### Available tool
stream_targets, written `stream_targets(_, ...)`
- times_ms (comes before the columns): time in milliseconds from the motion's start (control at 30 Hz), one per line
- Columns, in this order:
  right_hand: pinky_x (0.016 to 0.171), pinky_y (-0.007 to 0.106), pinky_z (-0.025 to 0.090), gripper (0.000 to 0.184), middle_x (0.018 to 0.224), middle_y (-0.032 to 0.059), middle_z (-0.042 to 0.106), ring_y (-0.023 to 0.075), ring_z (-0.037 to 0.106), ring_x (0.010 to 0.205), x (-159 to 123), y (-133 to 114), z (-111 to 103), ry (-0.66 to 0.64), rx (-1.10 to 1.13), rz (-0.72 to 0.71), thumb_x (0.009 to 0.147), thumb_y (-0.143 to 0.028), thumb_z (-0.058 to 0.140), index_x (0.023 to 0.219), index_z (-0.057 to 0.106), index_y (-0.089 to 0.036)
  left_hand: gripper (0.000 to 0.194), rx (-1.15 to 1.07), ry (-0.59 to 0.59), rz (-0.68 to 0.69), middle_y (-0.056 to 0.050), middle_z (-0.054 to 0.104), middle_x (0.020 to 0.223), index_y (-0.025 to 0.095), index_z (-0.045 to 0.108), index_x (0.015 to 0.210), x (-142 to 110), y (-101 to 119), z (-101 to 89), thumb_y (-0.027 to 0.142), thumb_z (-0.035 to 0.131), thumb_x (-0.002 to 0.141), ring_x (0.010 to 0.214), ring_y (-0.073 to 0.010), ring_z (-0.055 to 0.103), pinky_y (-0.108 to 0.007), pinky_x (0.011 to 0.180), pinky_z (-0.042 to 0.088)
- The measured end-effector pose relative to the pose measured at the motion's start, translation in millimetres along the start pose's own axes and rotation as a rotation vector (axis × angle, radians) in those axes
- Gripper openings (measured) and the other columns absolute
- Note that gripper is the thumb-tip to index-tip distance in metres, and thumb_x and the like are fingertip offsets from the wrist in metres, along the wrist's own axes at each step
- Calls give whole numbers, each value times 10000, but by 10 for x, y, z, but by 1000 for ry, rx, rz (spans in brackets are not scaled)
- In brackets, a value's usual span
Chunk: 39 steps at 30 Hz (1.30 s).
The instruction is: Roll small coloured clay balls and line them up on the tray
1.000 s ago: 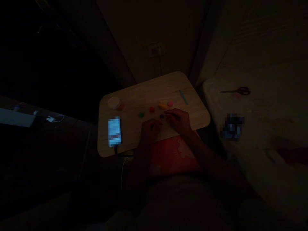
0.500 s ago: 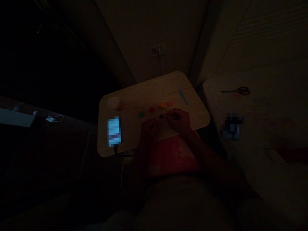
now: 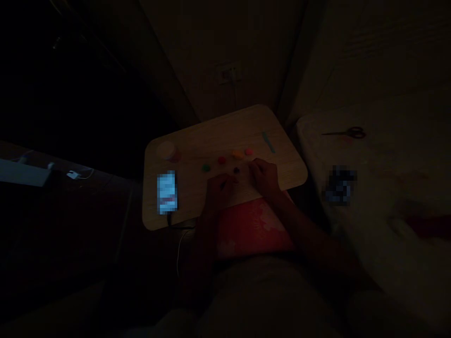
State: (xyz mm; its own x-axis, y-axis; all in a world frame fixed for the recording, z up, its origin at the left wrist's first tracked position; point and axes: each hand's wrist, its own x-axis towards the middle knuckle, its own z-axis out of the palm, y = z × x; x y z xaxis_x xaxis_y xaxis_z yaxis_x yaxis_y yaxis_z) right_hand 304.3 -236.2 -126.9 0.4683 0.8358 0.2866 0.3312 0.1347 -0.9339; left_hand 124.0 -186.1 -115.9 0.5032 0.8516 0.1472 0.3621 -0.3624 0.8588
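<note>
The room is very dark. On a small wooden table (image 3: 218, 131) lie little clay lumps in a row: green (image 3: 206, 167), red (image 3: 221, 160), orange (image 3: 237, 154) and pink (image 3: 249, 151), with a small dark lump (image 3: 236, 170) in front of them. My left hand (image 3: 219, 190) rests on the table with curled fingers around a small dark bit. My right hand (image 3: 264, 177) lies just right of the dark lump, fingers bent; what it holds, if anything, is hidden. A teal stick-like tool (image 3: 268, 142) lies further back on the right.
A lit phone (image 3: 167, 192) lies on the table's left, with a round lidded jar (image 3: 167, 150) behind it. Scissors (image 3: 347, 133) lie on the bed at right. A wall socket (image 3: 227, 74) is behind the table. A red cushion (image 3: 252, 227) sits on my lap.
My right hand has drawn back slightly to the right, leaving the small dark lump uncovered on the table. The left hand has hardly moved. The picture has grown a little darker.
</note>
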Motion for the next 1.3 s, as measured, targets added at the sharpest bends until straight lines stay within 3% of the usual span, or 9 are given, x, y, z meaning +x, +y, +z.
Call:
stream_targets(167, 619, 280, 475, 159, 732, 21, 712, 160, 608, 638, 15, 68, 31, 31, 53, -16, 869, -344, 704, 851, 749, -193, 303, 11, -1, 0, -28, 691, 702, 162, 777, 796, 0, -4, 0, 299, 567, 965, 660, -151, 596, -259, 652, 444)
stream_targets(333, 734, 329, 574, 222, 1007, 87, 802, 207, 730, 827, 8, 131, 54, 42, 100, -11, 887, -323, 677, 1041, 789, -208, 309, -9, -2, 7, -20, 677, 682, 158, 775, 795, -3, -7, 1, 291, 555, 968, 630, -141, 582, -256, 626, 427)
stream_targets(467, 681, 329, 591, 299, 985, 77, 809, 192, 730, 738, 4, 151, 48, 15, 123, 15, 957, -315, 568, 1149, 781, -229, 304, 0, -8, -4, -30, 709, 732, 161, 774, 805, -5, 9, 2, 287, 551, 968, 678, -151, 612, -261, 664, 452)
stream_targets(933, 577, 301, 552, 139, 746, 54, 770, 198, 705, 616, -4, 56, 59, 16, 95, 84, 825, -337, 757, 819, 755, -199, 311, 13, -10, 17, -24, 680, 698, 162, 775, 784, 0, 9, -6, 296, 561, 965, 655, -147, 591, -261, 641, 440)
stream_targets(1100, 511, 267, 461, 229, 624, -1, 677, 158, 612, 539, -18, 72, 48, 48, 75, 87, 816, -384, 774, 736, 636, -220, 296, 3, -3, 19, -26, 683, 700, 166, 777, 793, 8, -2, 1, 286, 566, 962, 659, -151, 599, -261, 643, 443)
stream_targets(1300, 529, 271, 386, 391, 548, -19, 545, 138, 512, 536, -9, -28, -3, -6, 32, 12, 963, -440, 594, 641, 564, -221, 289, 1, -6, -15, -25, 704, 719, 166, 776, 788, 4, 13, 5, 277, 570, 957, 669, -152, 611, -258, 647, 446)
